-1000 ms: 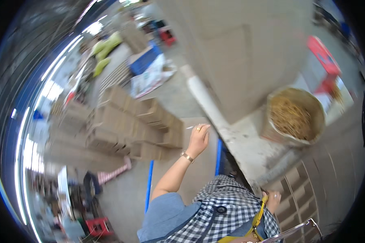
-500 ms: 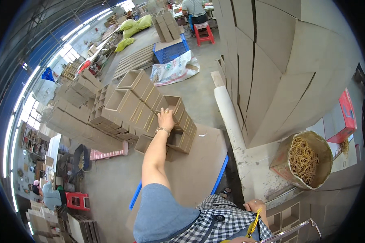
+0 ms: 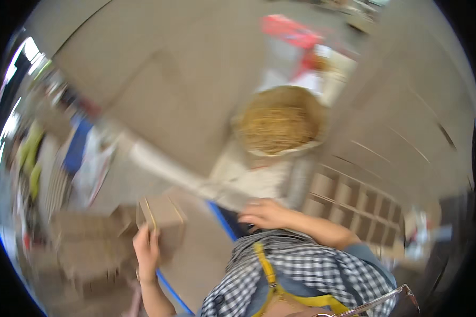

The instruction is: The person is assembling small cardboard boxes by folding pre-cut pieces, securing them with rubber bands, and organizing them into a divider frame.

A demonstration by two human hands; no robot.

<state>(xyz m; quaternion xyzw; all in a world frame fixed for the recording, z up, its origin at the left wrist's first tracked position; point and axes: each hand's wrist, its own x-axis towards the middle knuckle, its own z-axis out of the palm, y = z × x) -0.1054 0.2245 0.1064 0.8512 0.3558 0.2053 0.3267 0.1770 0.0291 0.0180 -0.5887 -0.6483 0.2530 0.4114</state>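
Note:
At the lower left, my left hand (image 3: 147,245) holds the near edge of a brown cardboard box (image 3: 166,214). Thin yellow bands run around this box. Its underside and my fingertips are partly lost in blur. More brown boxes (image 3: 90,238) are stacked just left of it. In front of my waist my right hand (image 3: 267,211) hovers or rests near the ledge, fingers loosely stretched, with nothing visible in them. Further up, a round tub (image 3: 248,150) full of yellow rubber bands (image 3: 277,127) stands on the pale ledge.
Tall brown cardboard stacks (image 3: 164,79) rise beyond the ledge. A divided box tray (image 3: 354,203) lies at the right, and a red box (image 3: 293,31) sits behind the tub. Blue edging (image 3: 222,219) borders the board below. Much is smeared by motion.
My view has swung to the right, bringing the tub to the middle and the box stacks to the left. My right hand now shows fully; my left hand is still at a box.

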